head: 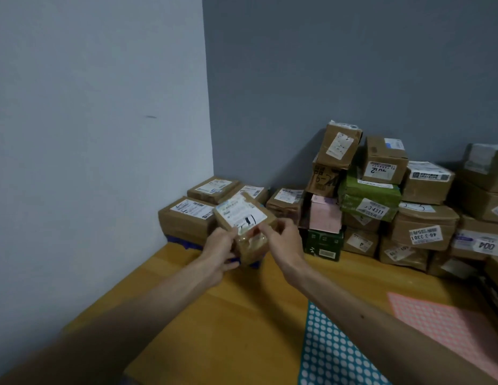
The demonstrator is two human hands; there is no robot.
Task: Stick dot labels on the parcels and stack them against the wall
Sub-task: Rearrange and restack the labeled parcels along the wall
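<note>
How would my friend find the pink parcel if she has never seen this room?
Look at the grey wall and the tall pile of parcels against it. At the pile's left side, low down, the pink parcel stands on a dark green box. It is the only pink one among brown and green neighbours.

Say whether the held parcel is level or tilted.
Tilted: the cardboard parcel has its labelled top turned toward the camera; left hand and right hand grip it.
</note>
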